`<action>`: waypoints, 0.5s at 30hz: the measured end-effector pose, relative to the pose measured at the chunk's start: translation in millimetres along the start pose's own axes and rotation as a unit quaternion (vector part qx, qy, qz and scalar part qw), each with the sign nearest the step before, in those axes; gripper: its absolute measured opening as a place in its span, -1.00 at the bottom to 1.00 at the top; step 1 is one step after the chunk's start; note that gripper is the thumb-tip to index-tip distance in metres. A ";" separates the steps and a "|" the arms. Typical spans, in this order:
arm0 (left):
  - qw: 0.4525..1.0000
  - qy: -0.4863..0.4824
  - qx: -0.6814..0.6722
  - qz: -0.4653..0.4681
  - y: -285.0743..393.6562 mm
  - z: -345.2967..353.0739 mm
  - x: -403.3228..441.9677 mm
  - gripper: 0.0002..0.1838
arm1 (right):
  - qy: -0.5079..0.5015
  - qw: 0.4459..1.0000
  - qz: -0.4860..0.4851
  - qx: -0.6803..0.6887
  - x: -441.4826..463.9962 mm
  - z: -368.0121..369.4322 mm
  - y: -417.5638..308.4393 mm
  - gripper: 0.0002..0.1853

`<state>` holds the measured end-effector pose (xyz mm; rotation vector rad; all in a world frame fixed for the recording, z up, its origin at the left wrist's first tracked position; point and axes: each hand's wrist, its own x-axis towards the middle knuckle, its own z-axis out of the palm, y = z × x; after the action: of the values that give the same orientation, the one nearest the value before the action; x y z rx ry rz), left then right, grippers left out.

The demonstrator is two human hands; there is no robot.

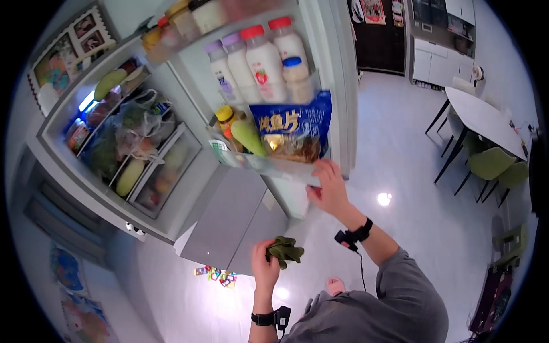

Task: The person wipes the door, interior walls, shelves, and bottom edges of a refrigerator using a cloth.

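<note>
My left hand [265, 266] is closed around a small bunch of dark green leaves [285, 252], held in front of the lower fridge drawer front. My right hand [330, 190] is at the bottom corner of the open refrigerator door [343, 114], its fingers curled at the end of the lowest door shelf [274, 166]. On that shelf stand a blue snack bag [318, 117], a pale green squash [248, 138] and a yellow-capped bottle [225, 115]. The lit refrigerator compartment [197, 150] gapes at left, with vegetables and plastic bags [137, 126] inside.
Several white drink bottles [266, 66] fill the door shelf above. Small colourful packets [217, 275] lie on the floor by the fridge base. A white table [486, 114] with green chairs [490, 164] stands at the right.
</note>
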<state>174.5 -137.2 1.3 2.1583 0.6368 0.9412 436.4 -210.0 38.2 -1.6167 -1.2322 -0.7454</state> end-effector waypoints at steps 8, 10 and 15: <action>0.999 0.036 -0.023 0.016 16.2 -55.6 -21.0 -0.55 | -0.090 0.995 -0.050 0.014 -24.4 17.5 -112.3 -0.64; 0.998 0.055 -0.024 0.021 14.7 -72.8 -22.8 -0.55 | -0.112 0.992 -0.054 0.033 -26.6 22.8 -142.3 -0.65; 0.986 0.130 -0.082 0.059 19.5 -108.4 -23.3 -0.56 | -0.203 0.914 0.013 0.351 -62.9 42.3 -198.3 -0.41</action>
<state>79.7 -122.4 60.1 1.9619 0.5378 1.3071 225.9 -183.8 29.5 -1.1920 -1.5380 0.0899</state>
